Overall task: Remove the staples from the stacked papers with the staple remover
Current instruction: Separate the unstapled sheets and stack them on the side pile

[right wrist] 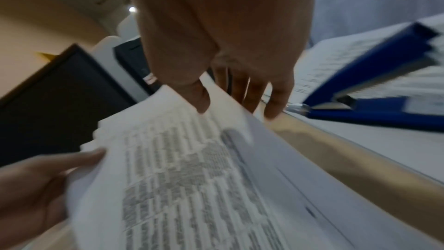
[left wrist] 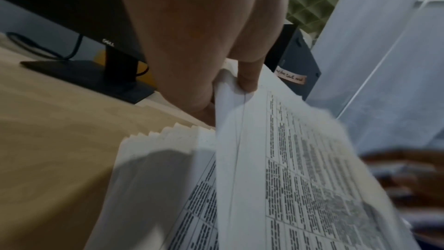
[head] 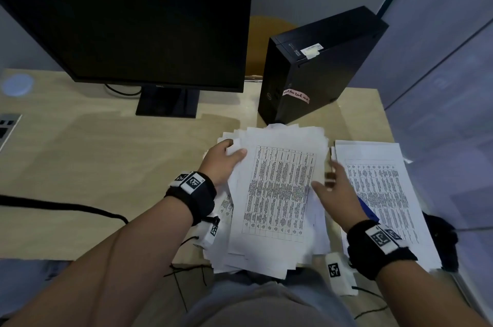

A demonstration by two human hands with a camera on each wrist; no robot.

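A loose stack of printed table sheets (head: 277, 193) lies at the desk's front edge. My left hand (head: 234, 148) pinches the top-left corner of the upper sheets (left wrist: 288, 159), thumb on top, lifting them off the lower pages (left wrist: 168, 159). My right hand (head: 324, 177) hovers at their right edge with fingers spread and straight, its thumb (right wrist: 201, 98) over the paper (right wrist: 180, 178); it holds nothing. A blue staple remover (head: 366, 209) lies on a second paper pile (head: 386, 193) to the right, partly hidden by my right wrist and clearer in the right wrist view (right wrist: 374, 83).
A dark monitor (head: 128, 25) stands at the back of the wooden desk (head: 93, 180), with a black computer tower (head: 314, 67) just behind the papers. A black cable (head: 66, 206) crosses the left side. A dark object (head: 442, 236) sits at the desk's right edge by a frosted partition.
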